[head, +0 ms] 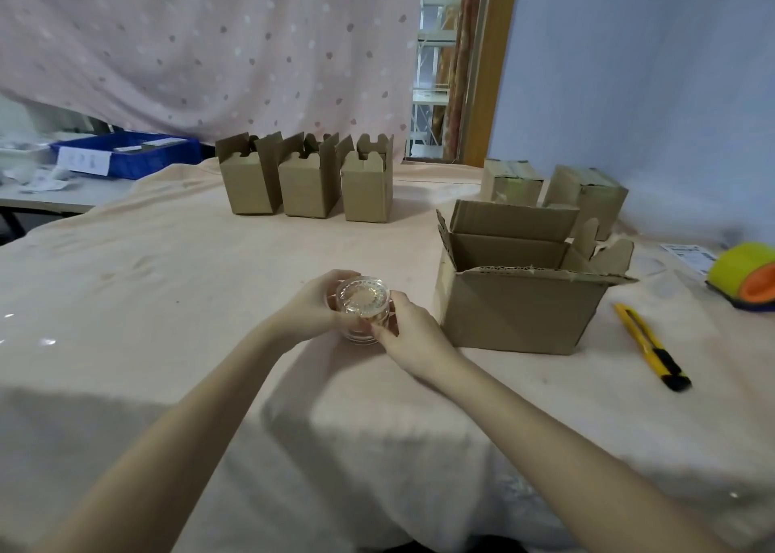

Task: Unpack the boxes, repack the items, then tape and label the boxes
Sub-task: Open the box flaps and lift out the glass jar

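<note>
Far left, beyond the cloth-covered table (167, 259): blue bin (126, 154) with a white label on its front, standing on a separate grey surface among scattered white papers.

Back centre of the table: three small boxes (310, 183) in a row, upright, top flaps open, each just beside the next.

Centre, near edge: clear jar (362, 301), round, with a patterned lid facing up, standing on the cloth between both hands. Left hand (312, 309): fingers curled round the jar's left side and far rim, gripping it. Right hand (413, 334): fingers and thumb curled against the jar's right side, holding it. Both forearms are bare and reach in from the bottom edge.

Right of the jar: large box (520, 305), open, flaps raised or folded outward; its inside is mostly hidden from this angle. It stands near the right hand without touching it.

Behind the large box: two closed boxes (553, 192), side by side, tops sealed, the right one tilted.

Right of the large box: yellow knife (650, 345) with black end, lying flat on the cloth, apart from the box.

Far right edge: tape dispenser (744, 275), yellow roll on an orange core, partly cut off by the frame. Just behind it: printed label sheet (687, 254), flat on the cloth.
</note>
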The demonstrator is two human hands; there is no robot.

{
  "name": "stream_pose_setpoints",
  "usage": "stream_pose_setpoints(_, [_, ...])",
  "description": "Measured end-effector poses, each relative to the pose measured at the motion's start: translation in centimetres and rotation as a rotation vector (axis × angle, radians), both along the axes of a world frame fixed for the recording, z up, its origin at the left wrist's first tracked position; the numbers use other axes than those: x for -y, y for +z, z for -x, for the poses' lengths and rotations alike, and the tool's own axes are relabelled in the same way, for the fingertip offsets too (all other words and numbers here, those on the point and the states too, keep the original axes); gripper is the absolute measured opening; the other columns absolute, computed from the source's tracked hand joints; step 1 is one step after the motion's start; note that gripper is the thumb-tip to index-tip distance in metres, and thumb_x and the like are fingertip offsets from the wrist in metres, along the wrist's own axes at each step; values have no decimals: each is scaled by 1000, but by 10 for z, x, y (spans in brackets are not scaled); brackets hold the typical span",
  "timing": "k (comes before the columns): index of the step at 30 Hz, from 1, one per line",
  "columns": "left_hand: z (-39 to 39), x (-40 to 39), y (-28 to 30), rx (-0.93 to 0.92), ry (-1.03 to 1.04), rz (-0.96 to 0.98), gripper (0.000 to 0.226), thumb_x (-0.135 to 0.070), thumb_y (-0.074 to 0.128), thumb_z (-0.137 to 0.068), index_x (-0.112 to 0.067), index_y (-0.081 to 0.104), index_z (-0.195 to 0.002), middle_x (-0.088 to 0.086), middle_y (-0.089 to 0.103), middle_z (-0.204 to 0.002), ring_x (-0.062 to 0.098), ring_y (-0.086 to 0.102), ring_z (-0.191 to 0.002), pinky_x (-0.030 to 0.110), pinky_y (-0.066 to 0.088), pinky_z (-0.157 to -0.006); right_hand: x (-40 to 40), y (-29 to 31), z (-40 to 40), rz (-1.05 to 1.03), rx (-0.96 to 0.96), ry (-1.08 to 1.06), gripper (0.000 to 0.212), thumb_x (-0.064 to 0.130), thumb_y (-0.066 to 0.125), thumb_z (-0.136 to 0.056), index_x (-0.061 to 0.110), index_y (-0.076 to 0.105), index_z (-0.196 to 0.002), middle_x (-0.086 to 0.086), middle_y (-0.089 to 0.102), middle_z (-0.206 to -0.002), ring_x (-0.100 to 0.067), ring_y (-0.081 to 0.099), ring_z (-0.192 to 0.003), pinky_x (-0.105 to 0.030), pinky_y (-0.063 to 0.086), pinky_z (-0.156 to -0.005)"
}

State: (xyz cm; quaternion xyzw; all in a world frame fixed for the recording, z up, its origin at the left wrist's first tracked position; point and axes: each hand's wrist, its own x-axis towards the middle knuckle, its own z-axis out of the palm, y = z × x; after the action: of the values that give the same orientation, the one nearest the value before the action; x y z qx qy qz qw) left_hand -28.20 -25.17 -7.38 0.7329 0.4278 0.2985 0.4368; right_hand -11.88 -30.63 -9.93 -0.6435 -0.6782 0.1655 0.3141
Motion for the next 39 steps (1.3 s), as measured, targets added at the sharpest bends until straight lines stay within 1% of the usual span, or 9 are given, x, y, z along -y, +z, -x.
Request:
stream_pose_setpoints(6, [-1,-2,-5,7,10,2,95,-35,79,-36,-18,53,-126,-1,63,-118,12,61,-108,28,50,-92,-3,-2,0,-7,47,10,39,33,61,-91,6,50,-116,-12,63,-115,-31,58,-105,-44,47,-85])
stream_pose_setpoints(11, [-1,1,-2,-17,-20,-1,105,-13,83,-61,-23,25,-149,2,49,-137,13,53,-120,22,42,-95,5,7,1,0,106,0,33,28,58,-90,6,50,-113,-13,57,-118,-31,53,-111,-43,44,-89])
stream_pose_setpoints(16, [-14,16,11,-57,44,-267,89,-10,78,-76,-21,29,-149,-3,41,-144,2,35,-130,8,27,-97,43,24,-8,-192,103,-16,38,23,55,-93,8,49,-128,-8,54,-127,-24,52,-116,-38,43,-93])
stream_pose_setpoints(20, [-39,36,24,-18,58,-394,71,-11,74,-81,-17,39,-142,-3,48,-133,3,45,-116,4,35,-91,78,33,-33,-341,209,-79,19,19,56,-90,14,61,-107,1,62,-100,-20,59,-92,-36,46,-74])
stream_pose_setpoints(23, [-62,45,28,-48,36,-355,71,-18,74,-82,-18,38,-143,0,49,-133,10,50,-117,14,41,-91,98,32,-61,-330,277,-200,5,21,59,-88,16,62,-88,3,62,-83,-23,60,-79,-32,42,-63])
stream_pose_setpoints(30, [-99,58,16,-120,-15,-260,80,-27,75,-80,-17,31,-146,6,45,-140,17,51,-118,27,46,-94,123,22,-138,-258,182,-575,23,31,65,-87,15,53,-76,2,56,-69,-23,58,-71,-33,38,-56])
stream_pose_setpoints(35, [-108,58,11,-117,22,-254,78,-28,75,-80,-20,32,-145,4,52,-133,18,55,-111,39,50,-93,109,21,-166,-209,49,-592,49,35,74,-79,2,51,-108,-14,56,-107,-32,57,-100,-39,46,-77])
stream_pose_setpoints(37, [-110,57,10,-89,26,-245,74,-25,74,-81,-22,34,-143,3,55,-128,17,58,-107,38,51,-90,102,19,-170,-147,-14,-538,72,51,73,-72,7,48,-123,-9,57,-118,-28,55,-110,-43,47,-90])
stream_pose_setpoints(39, [-112,57,10,-72,25,-257,67,-21,70,-84,-21,35,-142,0,56,-121,14,59,-99,30,51,-84,96,18,-172,-131,-112,-473,70,52,71,-73,13,48,-126,2,57,-115,-21,55,-110,-34,47,-91])
